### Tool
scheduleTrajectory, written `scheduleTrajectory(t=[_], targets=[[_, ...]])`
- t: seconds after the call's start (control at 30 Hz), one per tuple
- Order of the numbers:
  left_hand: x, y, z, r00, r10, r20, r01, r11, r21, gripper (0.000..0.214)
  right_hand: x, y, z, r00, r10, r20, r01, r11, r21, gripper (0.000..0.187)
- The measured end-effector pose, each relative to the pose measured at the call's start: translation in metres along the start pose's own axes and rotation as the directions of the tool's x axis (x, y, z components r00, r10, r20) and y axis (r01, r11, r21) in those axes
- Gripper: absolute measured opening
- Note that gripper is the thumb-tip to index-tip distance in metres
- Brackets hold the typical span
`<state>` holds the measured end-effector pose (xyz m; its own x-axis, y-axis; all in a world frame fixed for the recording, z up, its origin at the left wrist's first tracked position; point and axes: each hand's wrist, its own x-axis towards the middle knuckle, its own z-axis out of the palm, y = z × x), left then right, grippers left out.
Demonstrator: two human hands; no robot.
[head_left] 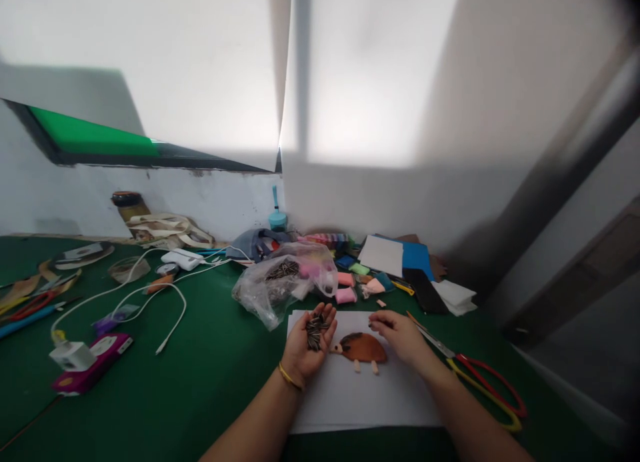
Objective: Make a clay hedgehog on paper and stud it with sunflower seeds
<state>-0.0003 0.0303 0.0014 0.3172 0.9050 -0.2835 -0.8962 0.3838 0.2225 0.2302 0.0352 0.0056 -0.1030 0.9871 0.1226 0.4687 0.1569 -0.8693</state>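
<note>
My left hand (pixel 304 349) is turned palm up, cupped around a pile of striped sunflower seeds (pixel 316 330). Just right of it, a brown clay hedgehog (pixel 367 348) with a pale snout and two pale feet lies on white paper (pixel 350 402). Dark pieces sit along the hedgehog's upper left edge. Above its right side, my right hand (pixel 397 332) has thumb and fingers pinched together. A small dark tip shows at the pinch, seemingly a sunflower seed, too small to be sure.
Behind the paper lies a clear plastic bag (pixel 270 282) with more seeds. Pink clay packs (pixel 345 295) and a black phone-like slab (pixel 425 291) are nearby. Red-and-yellow scissors (pixel 490 382) lie right of the paper. A purple power strip (pixel 93 365) and white cables (pixel 183 302) spread leftward.
</note>
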Motion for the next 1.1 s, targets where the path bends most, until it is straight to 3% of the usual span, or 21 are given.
scheduleTrajectory(t=[0.43,0.63,0.83,1.1], targets=[[0.003,0.002,-0.003,0.999,0.032,-0.035,-0.032,0.999,-0.009,0.023,-0.004,-0.004,0.02,0.999,-0.005,0.052,0.016,0.979,-0.201,0.022],[0.005,0.002,-0.006,0.999,0.033,-0.022,-0.033,0.999,-0.005,0.023,-0.013,-0.02,0.022,0.984,-0.059,0.169,0.113,0.938,-0.327,0.021],[0.004,0.002,-0.003,0.999,0.031,-0.026,-0.031,0.999,-0.008,0.023,-0.012,-0.024,0.028,0.957,-0.212,0.197,0.276,0.87,-0.407,0.019],[0.003,0.002,-0.004,1.0,0.021,-0.023,-0.021,1.0,-0.01,0.023,-0.01,-0.018,0.033,0.952,-0.227,0.206,0.297,0.85,-0.435,0.019]])
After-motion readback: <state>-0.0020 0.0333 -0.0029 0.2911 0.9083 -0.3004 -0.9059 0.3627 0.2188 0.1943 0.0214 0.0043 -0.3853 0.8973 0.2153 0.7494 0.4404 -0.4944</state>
